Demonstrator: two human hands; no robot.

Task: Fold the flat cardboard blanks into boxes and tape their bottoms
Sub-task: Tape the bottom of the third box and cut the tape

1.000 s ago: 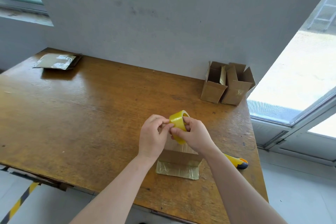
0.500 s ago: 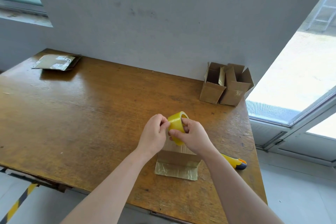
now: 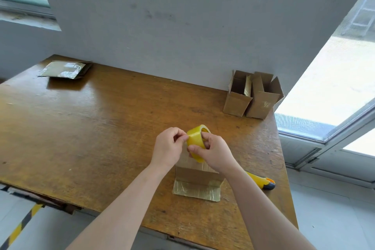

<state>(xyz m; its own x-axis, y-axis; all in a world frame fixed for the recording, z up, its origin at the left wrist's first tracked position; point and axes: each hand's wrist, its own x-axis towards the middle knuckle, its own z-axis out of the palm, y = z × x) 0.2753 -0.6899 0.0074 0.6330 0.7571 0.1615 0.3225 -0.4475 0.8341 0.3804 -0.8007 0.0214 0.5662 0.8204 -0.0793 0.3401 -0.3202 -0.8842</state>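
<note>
Where the box (image 3: pixel 197 176) stands nearest on the surface (image 3: pixel 101 128), we see the right hand (image 3: pixel 217 152) just above it gripping the tape roll (image 3: pixel 195 141), the left hand (image 3: pixel 168 148) pinching the roll's edge; beyond, two folded boxes (image 3: pixel 237 103) stand by the wall, flat blanks (image 3: pixel 63 69) far left.

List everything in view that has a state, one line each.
tape roll: held above the near box by both hands.
left hand: pinches the roll's outer face.
right hand: grips the roll.
near box: erected, standing, one taped flap flat on the table.
far boxes: upright, top flaps open.
flat blanks: lying flat, not erected.
knife: lying on the table; blade hidden.
</note>
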